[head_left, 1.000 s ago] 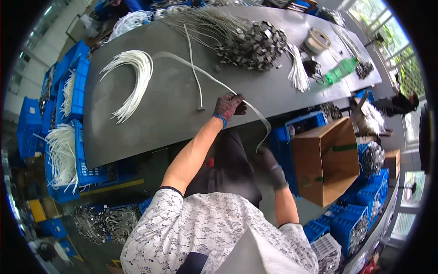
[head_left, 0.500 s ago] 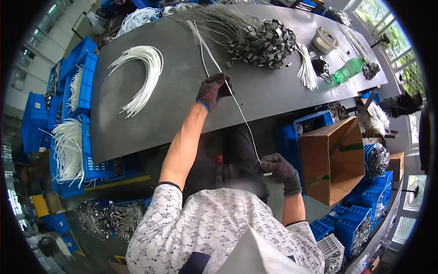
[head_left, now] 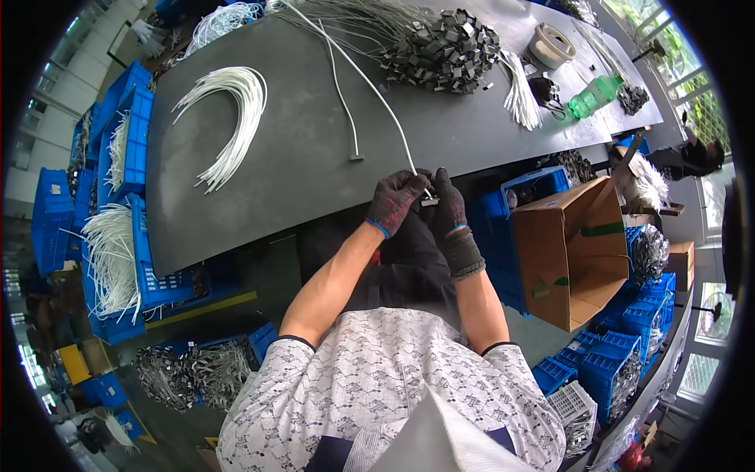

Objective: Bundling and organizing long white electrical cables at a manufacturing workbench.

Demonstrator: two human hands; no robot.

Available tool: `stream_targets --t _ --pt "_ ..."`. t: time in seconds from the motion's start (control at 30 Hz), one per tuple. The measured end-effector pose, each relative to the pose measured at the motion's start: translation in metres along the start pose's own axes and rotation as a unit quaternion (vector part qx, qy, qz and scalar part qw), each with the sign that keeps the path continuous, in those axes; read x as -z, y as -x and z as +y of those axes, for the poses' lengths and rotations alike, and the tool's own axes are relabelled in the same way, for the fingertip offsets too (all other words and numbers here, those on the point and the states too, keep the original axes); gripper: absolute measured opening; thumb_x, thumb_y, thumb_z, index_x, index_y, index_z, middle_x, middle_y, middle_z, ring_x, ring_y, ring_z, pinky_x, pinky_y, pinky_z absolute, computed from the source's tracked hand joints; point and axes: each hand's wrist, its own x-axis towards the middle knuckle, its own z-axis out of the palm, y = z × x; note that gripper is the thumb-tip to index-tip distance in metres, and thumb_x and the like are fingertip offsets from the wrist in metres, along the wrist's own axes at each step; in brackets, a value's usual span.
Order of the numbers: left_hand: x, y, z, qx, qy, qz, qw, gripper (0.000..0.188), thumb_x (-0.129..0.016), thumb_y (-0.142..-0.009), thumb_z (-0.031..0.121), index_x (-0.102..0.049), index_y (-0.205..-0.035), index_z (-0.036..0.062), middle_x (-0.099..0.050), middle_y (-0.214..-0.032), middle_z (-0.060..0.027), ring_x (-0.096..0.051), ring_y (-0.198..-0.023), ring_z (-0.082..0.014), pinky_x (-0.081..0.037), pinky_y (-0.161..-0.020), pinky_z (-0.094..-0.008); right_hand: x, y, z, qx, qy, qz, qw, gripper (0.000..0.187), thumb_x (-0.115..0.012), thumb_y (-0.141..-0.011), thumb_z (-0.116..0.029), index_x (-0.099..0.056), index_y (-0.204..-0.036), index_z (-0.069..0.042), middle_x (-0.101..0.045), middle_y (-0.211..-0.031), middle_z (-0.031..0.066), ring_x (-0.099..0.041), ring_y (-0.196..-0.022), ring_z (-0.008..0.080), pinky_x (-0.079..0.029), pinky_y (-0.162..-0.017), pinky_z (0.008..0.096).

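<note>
Both my hands, gloved, meet at the near edge of the table [head_left: 291, 165], above my lap. My left hand [head_left: 399, 201] is clamped on the cable [head_left: 391, 112], thumb and fingers pinched together close to its near end. From this pinch the cable, white and thin, runs forward in a gentle curve over the table and leftward toward the far side. Its end piece [head_left: 429, 202], small and pale, shows between my two hands, just beyond my left fingertips. My right hand [head_left: 450, 206] stands upright just beside it, fingers extended; whether they are closed on the end piece or only near it I cannot tell.

On the table, left of the held cable, lies a second cable [head_left: 343, 101], with a small block at its near end. Farther left rests a curved white bundle [head_left: 242, 122]. Beyond my hands sits a heap of dark connectors [head_left: 444, 55], thin wires trailing from it to the left. To its right are white strips [head_left: 519, 96], a tub [head_left: 550, 47] and a green bottle [head_left: 595, 97]. An open carton [head_left: 543, 271] stands on my right, off the table; a blue crate [head_left: 156, 271] of white strands [head_left: 112, 256] stands to the left.
</note>
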Motion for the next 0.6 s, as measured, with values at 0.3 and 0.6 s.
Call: stream_targets --t 0.3,0.6 --pt "0.086 -0.057 0.031 0.039 -0.201 0.124 0.971 0.032 -0.067 -0.094 0.033 -0.073 -0.096 0.0015 -0.074 -0.088 -0.0077 -0.067 -0.079 -0.0164 -0.051 -0.073 -0.0311 0.006 -0.1 0.035 -0.283 -0.184 0.041 0.941 0.058 -0.043 -0.1 -0.048 -0.053 -0.129 0.001 -0.07 -0.094 0.0172 -0.06 -0.051 0.0175 -0.047 -0.046 0.0316" --pt "0.18 -0.137 0.061 -0.089 -0.671 0.077 0.732 0.04 -0.063 -0.088 0.043 -0.069 -0.114 0.0122 -0.067 -0.117 -0.0138 -0.057 -0.119 -0.0374 -0.04 -0.104 -0.0496 0.164 -0.286 0.17 -0.232 0.019 0.186 0.955 0.044 -0.051 -0.099 -0.049 -0.057 -0.121 -0.011 -0.06 -0.104 0.0062 -0.067 -0.07 0.0228 -0.049 -0.051 0.0312"
